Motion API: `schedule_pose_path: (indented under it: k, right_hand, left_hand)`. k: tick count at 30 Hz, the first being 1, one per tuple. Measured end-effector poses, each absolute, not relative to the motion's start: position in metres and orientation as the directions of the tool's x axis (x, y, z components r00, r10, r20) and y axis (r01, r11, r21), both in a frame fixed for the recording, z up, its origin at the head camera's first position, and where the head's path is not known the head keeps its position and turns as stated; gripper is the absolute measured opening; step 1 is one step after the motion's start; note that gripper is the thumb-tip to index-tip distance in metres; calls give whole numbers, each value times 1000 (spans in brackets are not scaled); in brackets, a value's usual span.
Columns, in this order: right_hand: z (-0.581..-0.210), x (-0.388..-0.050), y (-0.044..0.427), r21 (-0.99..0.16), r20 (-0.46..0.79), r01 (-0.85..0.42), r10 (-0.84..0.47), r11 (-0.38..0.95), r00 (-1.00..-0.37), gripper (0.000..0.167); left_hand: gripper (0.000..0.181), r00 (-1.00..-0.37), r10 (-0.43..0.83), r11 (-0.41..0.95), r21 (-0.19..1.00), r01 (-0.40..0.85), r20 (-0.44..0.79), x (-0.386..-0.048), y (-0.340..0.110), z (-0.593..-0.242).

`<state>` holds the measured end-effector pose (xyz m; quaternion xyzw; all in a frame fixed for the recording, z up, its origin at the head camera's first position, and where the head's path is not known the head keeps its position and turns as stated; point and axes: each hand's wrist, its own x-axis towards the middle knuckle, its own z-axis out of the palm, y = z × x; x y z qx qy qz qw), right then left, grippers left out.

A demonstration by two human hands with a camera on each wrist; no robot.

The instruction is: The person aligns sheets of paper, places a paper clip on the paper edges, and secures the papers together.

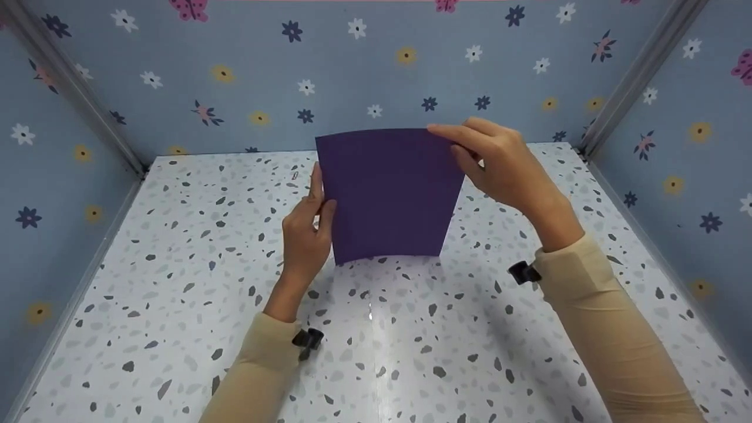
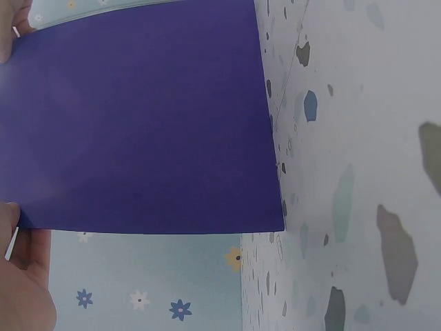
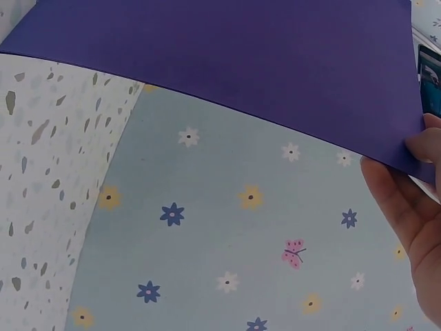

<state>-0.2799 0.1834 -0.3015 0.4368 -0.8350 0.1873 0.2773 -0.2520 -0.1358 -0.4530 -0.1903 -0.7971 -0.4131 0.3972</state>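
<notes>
Left hand [image 1: 306, 229] low, right hand [image 1: 505, 161] higher, both in thumb-and-finger pinches on a purple sheet [image 1: 390, 194]

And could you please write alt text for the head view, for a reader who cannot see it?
A purple sheet is held by a left hand at its left edge and a right hand at its upper right corner, with a speckled table below and blue flowered wall behind.

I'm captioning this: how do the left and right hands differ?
The left hand grips the left side of the purple sheet; the right hand grips near its upper right corner. In the head view, the left hand points up, the right hand leftward. Both hold the sheet.
</notes>
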Motion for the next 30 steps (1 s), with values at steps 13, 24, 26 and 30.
schedule_pose_path:
  k: [13, 24, 26, 30]
  right_hand:
    - [-314, -280, 187, -131, 690, -826, -548, 548, -473, 42]
    - [-325, -282, 185, -193, 757, -827, -456, 528, -467, 44]
    - [-327, -281, 185, -203, 770, -827, -436, 524, -466, 44]
    - [-331, -280, 184, -216, 782, -816, -405, 537, -474, 42]
  left_hand:
    - [56, -618, -26, 582, 515, 630, 786, -252, -136, -453]
    - [56, -617, -31, 576, 519, 632, 786, -253, -136, -454]
    - [56, -618, -31, 573, 520, 633, 786, -253, -136, -454]
    - [56, -623, -26, 573, 523, 631, 781, -252, -136, -454]
